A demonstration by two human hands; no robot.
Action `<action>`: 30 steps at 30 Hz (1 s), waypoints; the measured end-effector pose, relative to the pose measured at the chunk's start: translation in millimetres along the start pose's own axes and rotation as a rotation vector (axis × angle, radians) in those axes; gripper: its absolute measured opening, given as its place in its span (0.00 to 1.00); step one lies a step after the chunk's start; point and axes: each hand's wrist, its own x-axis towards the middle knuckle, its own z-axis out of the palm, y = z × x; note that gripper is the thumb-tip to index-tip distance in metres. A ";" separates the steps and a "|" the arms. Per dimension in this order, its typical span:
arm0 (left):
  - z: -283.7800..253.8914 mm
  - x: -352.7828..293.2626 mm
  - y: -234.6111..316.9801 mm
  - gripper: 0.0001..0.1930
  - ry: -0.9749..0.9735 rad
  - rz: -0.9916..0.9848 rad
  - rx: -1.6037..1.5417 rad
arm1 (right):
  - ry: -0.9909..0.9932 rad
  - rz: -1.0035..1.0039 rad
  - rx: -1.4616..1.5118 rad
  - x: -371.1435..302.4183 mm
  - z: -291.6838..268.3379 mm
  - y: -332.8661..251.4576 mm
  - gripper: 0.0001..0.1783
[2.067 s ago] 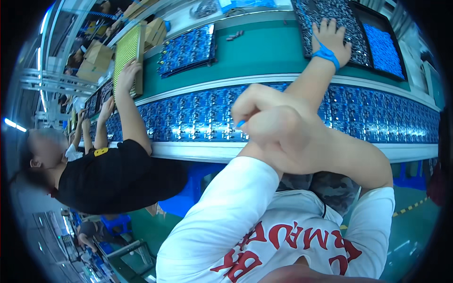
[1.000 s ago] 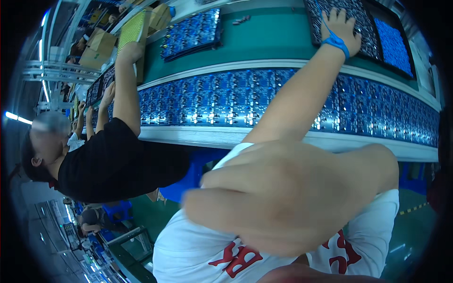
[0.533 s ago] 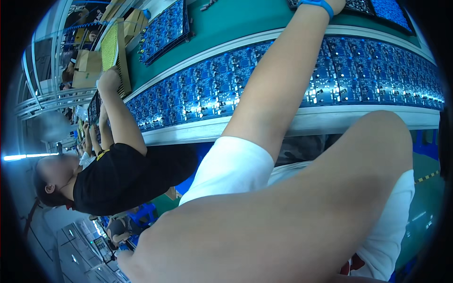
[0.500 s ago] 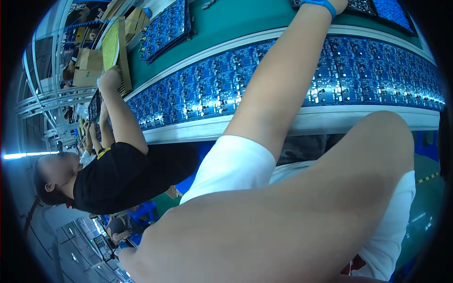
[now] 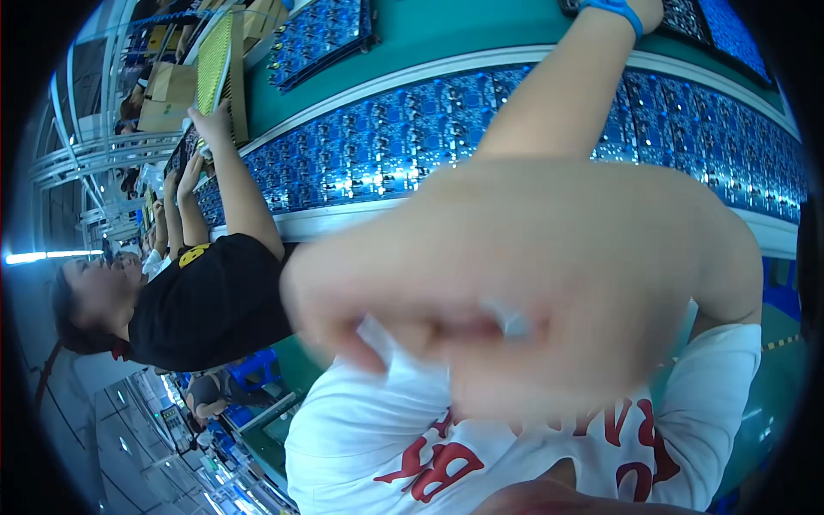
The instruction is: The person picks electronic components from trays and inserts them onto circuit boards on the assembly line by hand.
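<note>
My left arm reaches across a row of blue circuit boards. My left hand, with a blue wristband, is cut off by the upper edge, so its fingers are hidden. Close to it lie a dark tray and a bright blue board or tray. Very near the camera, my right hand fills the middle and hides part of the row. Motion smears its fingers; they look bent, and anything in them cannot be made out.
More blue boards lie stacked on the green bench. At the left, a person in a black shirt sits at the same bench, one hand beside a yellow sheet. Cardboard boxes stand behind. A pale rail edges the bench.
My right hand has swung from the lower left up into the middle, before the camera. The view has shifted slightly, and my left arm appears farther right. The person's hand beside the yellow sheet has moved.
</note>
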 end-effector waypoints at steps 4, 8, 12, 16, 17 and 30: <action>-9.9 -5.9 -5.9 0.27 0.039 -0.005 0.018 | 0.346 -0.037 0.078 6.8 -5.8 44.4 0.16; -22.6 -3.0 -9.2 0.27 0.062 -0.019 0.069 | 0.352 -0.071 0.241 1.0 -7.3 57.8 0.15; -25.6 0.3 -14.0 0.27 0.075 -0.031 0.112 | 0.340 -0.134 0.211 -10.7 -16.7 60.9 0.14; -27.8 3.0 -14.9 0.27 0.088 -0.045 0.142 | 0.397 -0.146 0.268 -13.2 -16.6 62.1 0.13; -28.1 3.7 -13.9 0.27 0.091 -0.048 0.148 | 0.394 -0.145 0.264 -14.3 -16.8 61.9 0.13; -26.0 -5.3 -0.9 0.27 0.073 -0.087 0.207 | 0.382 -0.171 0.279 -15.8 -14.7 64.9 0.12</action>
